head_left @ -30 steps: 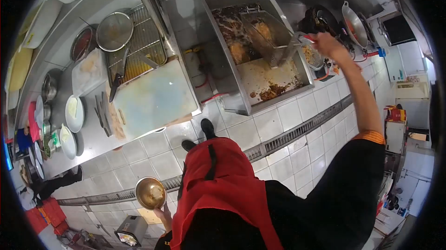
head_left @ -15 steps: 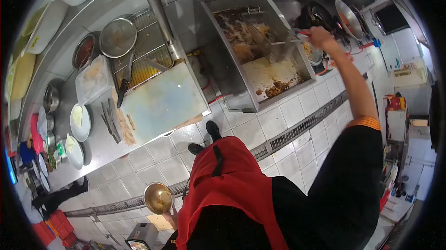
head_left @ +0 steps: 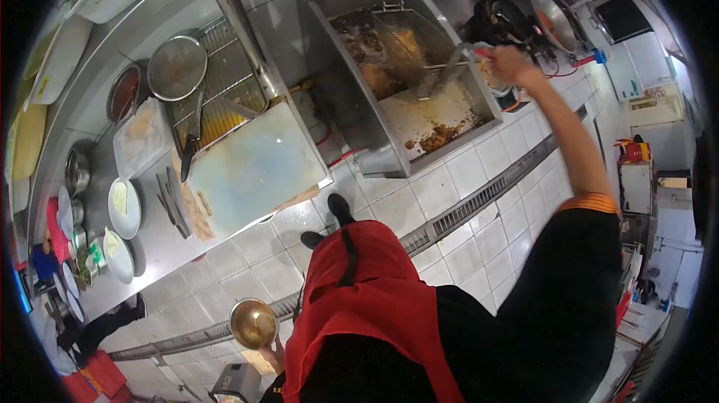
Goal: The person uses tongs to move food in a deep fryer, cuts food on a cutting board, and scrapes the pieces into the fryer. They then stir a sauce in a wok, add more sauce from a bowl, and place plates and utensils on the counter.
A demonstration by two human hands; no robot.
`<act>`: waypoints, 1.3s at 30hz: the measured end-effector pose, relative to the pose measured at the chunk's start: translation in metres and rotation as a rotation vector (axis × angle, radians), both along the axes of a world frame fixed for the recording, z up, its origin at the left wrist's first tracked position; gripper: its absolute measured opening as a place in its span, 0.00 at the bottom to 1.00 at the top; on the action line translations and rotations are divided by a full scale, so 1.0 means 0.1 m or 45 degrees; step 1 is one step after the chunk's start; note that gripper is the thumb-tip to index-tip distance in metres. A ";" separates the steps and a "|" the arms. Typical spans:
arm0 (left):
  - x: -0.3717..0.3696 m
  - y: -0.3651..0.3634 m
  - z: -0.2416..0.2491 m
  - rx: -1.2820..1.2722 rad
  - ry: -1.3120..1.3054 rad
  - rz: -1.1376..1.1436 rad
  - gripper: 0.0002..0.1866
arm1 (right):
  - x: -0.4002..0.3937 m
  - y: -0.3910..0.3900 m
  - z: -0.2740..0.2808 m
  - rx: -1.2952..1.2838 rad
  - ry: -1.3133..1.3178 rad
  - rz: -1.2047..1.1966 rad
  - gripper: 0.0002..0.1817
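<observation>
Over the right side of the fryer (head_left: 490,122), my right hand (head_left: 511,66) is closed around the red handle of a metal utensil (head_left: 442,77). The utensil's working end is over the pale, crumb-strewn part of the fryer, beside a wire basket (head_left: 404,36) in dark bubbling oil. Low on the left, my left hand (head_left: 275,354) holds a metal bowl (head_left: 254,323) by its edge, tilted so that its brownish inside shows; most of the fingers are hidden behind the bowl.
A white cutting board (head_left: 255,167), a wire rack (head_left: 225,66), a strainer (head_left: 177,68) and white plates (head_left: 124,210) lie on the steel counter. Pans (head_left: 553,17) stand right of the fryer. Another person's dark-clothed leg (head_left: 105,324) shows at lower left.
The utensil in my right hand has swung slightly left and up across the fryer. The whole view has shifted a little, with the counter further left.
</observation>
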State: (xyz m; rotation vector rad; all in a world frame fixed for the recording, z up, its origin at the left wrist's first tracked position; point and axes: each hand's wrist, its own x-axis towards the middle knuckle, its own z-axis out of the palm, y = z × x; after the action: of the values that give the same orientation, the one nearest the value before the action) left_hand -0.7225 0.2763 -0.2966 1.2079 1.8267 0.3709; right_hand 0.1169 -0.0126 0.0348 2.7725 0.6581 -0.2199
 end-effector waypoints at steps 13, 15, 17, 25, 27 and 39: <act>0.13 0.15 0.04 0.044 -0.033 -0.034 0.15 | 0.35 -0.05 0.28 -0.272 0.255 0.110 0.19; 0.13 0.19 0.05 0.051 -0.046 -0.030 0.14 | 0.59 -0.03 0.02 -0.243 0.151 0.177 0.19; 0.12 0.26 0.06 0.051 -0.053 -0.040 0.14 | 0.35 0.08 -0.16 -0.177 0.037 0.049 0.16; 0.07 0.38 0.22 0.070 -0.049 -0.002 0.13 | 0.34 0.06 0.30 -0.297 0.154 0.236 0.19; 0.09 0.42 0.22 0.080 -0.064 -0.013 0.13 | 0.18 0.11 -0.02 -0.235 0.055 0.064 0.19; 0.59 1.15 1.06 0.051 -0.294 -0.263 0.21 | 0.25 -0.06 -0.12 -0.030 -0.071 0.096 0.10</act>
State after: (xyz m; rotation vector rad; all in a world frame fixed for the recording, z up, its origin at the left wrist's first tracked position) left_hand -0.6631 0.3913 -0.1906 1.3107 1.4893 0.4131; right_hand 0.1423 -0.0183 0.0231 2.7146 0.7394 -0.1334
